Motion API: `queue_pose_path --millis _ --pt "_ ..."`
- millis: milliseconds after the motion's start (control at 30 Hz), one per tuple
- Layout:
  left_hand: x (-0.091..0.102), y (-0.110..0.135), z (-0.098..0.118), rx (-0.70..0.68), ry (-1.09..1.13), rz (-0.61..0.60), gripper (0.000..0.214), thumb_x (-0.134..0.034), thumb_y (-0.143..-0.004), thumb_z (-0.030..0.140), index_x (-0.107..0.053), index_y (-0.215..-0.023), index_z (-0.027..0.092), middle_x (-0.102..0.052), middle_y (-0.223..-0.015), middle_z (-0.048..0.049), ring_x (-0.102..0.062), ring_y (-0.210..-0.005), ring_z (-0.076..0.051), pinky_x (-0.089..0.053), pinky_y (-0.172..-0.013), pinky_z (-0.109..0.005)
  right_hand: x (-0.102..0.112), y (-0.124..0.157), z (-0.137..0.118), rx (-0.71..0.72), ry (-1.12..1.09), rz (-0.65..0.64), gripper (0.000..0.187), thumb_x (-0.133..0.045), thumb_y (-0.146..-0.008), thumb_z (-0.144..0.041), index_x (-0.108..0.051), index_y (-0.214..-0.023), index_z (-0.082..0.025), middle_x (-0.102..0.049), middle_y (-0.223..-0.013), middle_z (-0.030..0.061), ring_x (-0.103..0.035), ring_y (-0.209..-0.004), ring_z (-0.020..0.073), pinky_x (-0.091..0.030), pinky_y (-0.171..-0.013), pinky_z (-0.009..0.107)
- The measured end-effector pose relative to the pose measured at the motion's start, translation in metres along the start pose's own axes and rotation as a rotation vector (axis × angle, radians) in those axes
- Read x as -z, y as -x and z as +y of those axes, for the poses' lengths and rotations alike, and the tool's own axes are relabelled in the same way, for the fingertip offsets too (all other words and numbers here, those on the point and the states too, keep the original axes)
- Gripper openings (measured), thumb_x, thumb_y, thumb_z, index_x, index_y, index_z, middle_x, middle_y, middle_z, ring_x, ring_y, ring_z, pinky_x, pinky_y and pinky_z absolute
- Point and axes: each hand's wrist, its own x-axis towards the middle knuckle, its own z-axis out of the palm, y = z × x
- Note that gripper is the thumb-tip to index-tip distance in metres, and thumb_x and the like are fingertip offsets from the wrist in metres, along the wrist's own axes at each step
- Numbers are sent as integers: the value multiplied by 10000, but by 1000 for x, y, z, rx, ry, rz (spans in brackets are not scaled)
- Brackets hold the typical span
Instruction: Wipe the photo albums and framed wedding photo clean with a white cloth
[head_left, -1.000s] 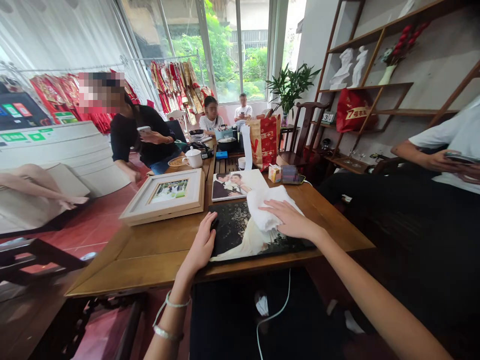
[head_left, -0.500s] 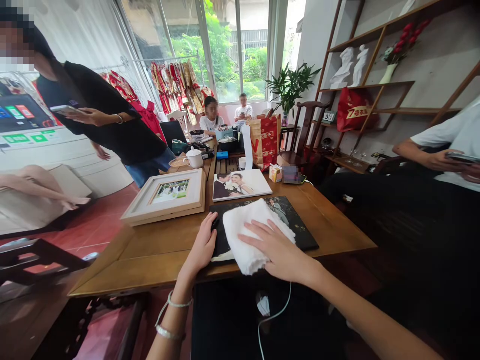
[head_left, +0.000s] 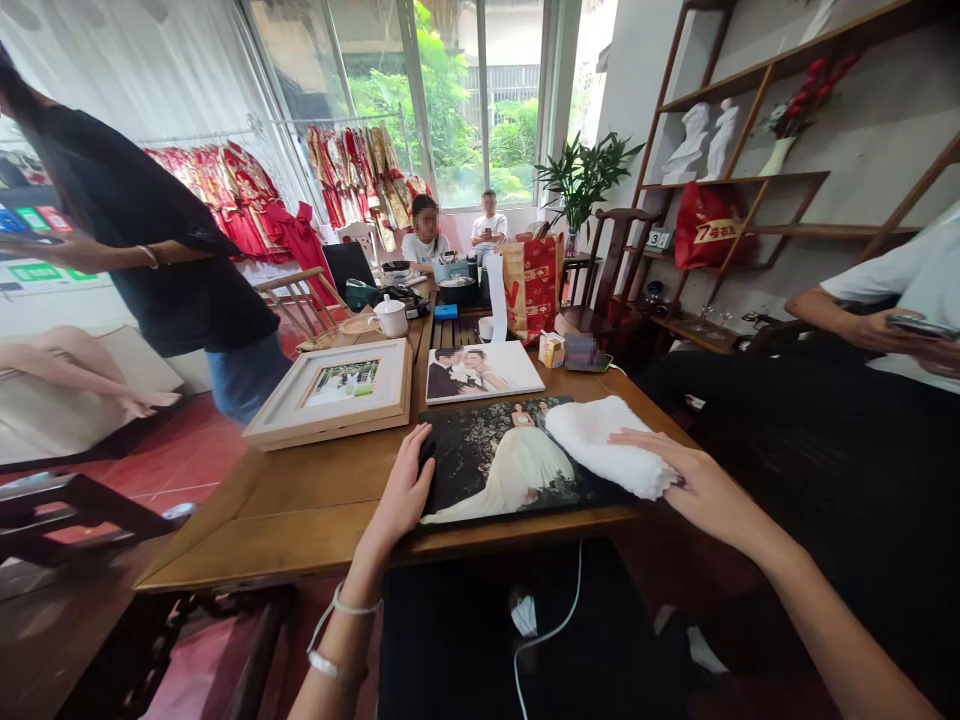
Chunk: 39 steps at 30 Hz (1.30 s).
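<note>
On the wooden table in front of me lies a dark photo panel [head_left: 517, 460] showing a couple and a long white dress. My left hand [head_left: 407, 480] holds the panel at its left edge, with the thumb by the top face. My right hand [head_left: 682, 480] grips a white towel [head_left: 604, 435], its fingers pressed on the cloth over the panel's right end. The towel covers that end and hangs slightly past it. Just behind lies a lighter wedding photo panel [head_left: 484, 370]. To its left, a pale framed photo [head_left: 330, 395] rests on another frame.
The wooden table [head_left: 300, 500] also bears a white lidded cup [head_left: 390, 316], a red paper bag [head_left: 532, 285] and a small box [head_left: 551, 350]. A white cable [head_left: 551, 630] hangs below. A person in black [head_left: 142, 220] stands left; another sits right with a phone [head_left: 922, 327].
My right hand has slid the towel rightward across the panel, uncovering the dress picture. My left hand stays at the left edge. The person in black has moved left.
</note>
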Motion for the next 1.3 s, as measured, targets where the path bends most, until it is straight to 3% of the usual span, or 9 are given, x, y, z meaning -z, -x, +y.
queue_pose_path --millis 233,400,500,633,733,833,1000,1167,1300 --pt "-6 -2 -4 140 228 100 626 -630 -777 367 -402 -1337 206 -427 -1406 -125 -366 -1339 -254 -259 -1128 -418 -8 7 58 86 220 160 685 -370 -627 -32 -585 -1216 -310 -594 -1286 -2 -437 -1290 249 -164 -1106 607" --pt "-5 -3 4 334 554 178 812 -791 -592 319 -407 -1295 186 -565 -1261 -160 -550 -1176 -266 -387 -1041 -440 -6 8 73 15 209 68 609 -435 -673 -87 -583 -1229 -285 -543 -1346 40 -363 -1335 295 -209 -1083 622" --pt "0 1 16 452 634 281 832 -848 -482 275 -466 -1216 189 -617 -1163 -147 -645 -1000 -251 -466 -950 -455 6 12 51 -33 152 -10 572 -576 -745 -252 -510 -1313 -273 -431 -1439 78 -259 -1379 335 -222 -1083 618" --pt "8 10 40 512 664 373 800 -870 -415 237 -520 -1132 194 -614 -1155 -121 -667 -875 -199 -513 -881 -397 8 17 -18 69 97 -58 729 -660 -770 -405 -341 -1419 -315 -286 -1520 53 -177 -1409 303 -228 -1114 554" --pt "16 15 61 521 689 417 777 -868 -416 238 -531 -1115 208 -599 -1170 -102 -663 -797 -167 -546 -780 -347 -20 13 -73 278 70 -63 768 -655 -784 -406 -299 -1444 -241 -290 -1515 88 -195 -1406 291 -264 -1117 525" --pt "27 17 80 506 689 446 750 -865 -423 239 -540 -1098 213 -597 -1154 -87 -656 -761 -153 -551 -704 -309 -60 0 -106 505 139 19 668 -614 -824 -297 -352 -1417 -139 -350 -1481 136 -214 -1398 299 -275 -1122 516" --pt "44 22 101 493 634 498 695 -863 -411 221 -563 -1038 209 -610 -1113 -67 -645 -746 -142 -545 -653 -267 -98 -16 -119 612 238 232 481 -436 -832 -37 -504 -1304 -97 -535 -1342 134 -382 -1322 280 -415 -1053 438" --pt "56 31 119 468 572 558 640 -856 -459 243 -583 -1039 242 -627 -1106 -42 -647 -795 -156 -544 -652 -240 -101 -19 -124 644 203 458 368 -434 -867 -43 -587 -1195 -106 -653 -1190 117 -496 -1234 272 -509 -950 410" --pt "64 35 147 385 606 542 573 -816 -582 290 -578 -1104 275 -620 -1183 -34 -645 -935 -184 -547 -731 -234 -94 -22 -123 692 71 516 437 -392 -843 -12 -519 -1258 -67 -639 -1199 159 -484 -1244 292 -516 -935 445"
